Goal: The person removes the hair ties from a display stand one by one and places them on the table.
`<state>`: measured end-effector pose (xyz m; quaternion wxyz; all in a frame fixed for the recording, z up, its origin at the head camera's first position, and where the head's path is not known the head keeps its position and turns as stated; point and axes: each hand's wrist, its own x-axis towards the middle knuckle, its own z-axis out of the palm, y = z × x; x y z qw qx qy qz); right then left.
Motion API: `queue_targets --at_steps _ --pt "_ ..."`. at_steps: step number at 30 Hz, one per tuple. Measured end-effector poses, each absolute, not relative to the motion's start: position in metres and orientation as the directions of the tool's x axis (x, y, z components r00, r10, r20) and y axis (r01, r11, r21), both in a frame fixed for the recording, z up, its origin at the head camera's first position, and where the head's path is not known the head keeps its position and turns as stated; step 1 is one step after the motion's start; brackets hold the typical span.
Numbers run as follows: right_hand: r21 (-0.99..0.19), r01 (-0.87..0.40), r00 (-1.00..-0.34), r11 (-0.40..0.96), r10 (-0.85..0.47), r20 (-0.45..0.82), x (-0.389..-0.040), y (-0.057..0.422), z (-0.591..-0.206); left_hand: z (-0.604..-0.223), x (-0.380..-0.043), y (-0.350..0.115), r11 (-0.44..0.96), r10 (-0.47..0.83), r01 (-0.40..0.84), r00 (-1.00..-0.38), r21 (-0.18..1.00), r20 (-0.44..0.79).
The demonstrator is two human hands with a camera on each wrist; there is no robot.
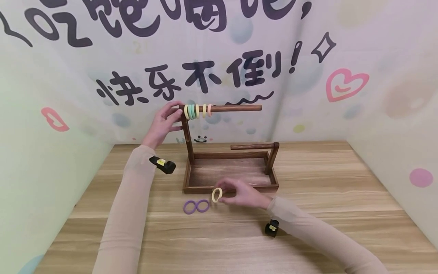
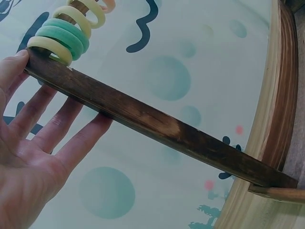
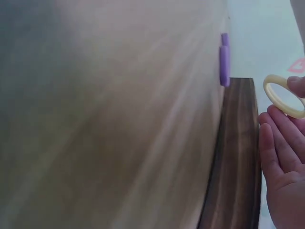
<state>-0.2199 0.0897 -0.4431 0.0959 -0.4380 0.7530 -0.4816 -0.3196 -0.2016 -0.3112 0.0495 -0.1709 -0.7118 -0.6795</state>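
Observation:
My left hand [image 1: 165, 122] grips the top of the tall post [image 2: 143, 119] of a dark wooden stand, thumb at the upper corner and fingers spread along the post. From that post a long horizontal rod [image 1: 239, 108] runs right, carrying several yellow, green and pink rings bunched toward the post, with a green ring [image 2: 59, 31] near my thumb. In front of the stand's tray, my right hand [image 1: 243, 193] pinches a pale yellow ring [image 1: 214, 196] between thumb and fingers. Two purple rings [image 1: 189, 207] lie side by side on the table, left of the right hand.
The stand's tray base [image 1: 230, 189] has a low rim. At its right side a shorter post carries a lower rod [image 1: 251, 147] pointing left. Behind the wood-grain table [image 1: 308, 243] hangs a printed backdrop [image 1: 219, 83].

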Motion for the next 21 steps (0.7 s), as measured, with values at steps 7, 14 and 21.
queue_targets --at_steps 7,14,21 --pt "-0.824 -0.549 -0.591 0.141 -0.763 0.263 -0.2176 0.0847 -0.4477 -0.3122 -0.3209 -0.2024 0.021 0.177 0.311 -0.936 0.950 0.303" --pt "-0.840 -0.508 -0.595 0.192 -0.783 0.181 -0.2174 0.0807 -0.4504 -0.3119 -0.3216 -0.2028 0.031 0.178 0.309 -0.938 0.951 0.298" --pt "-0.837 -0.489 -0.596 0.247 -0.795 0.113 -0.2186 0.0789 -0.4512 -0.3122 -0.3209 -0.2024 0.038 0.177 0.305 -0.939 0.952 0.294"
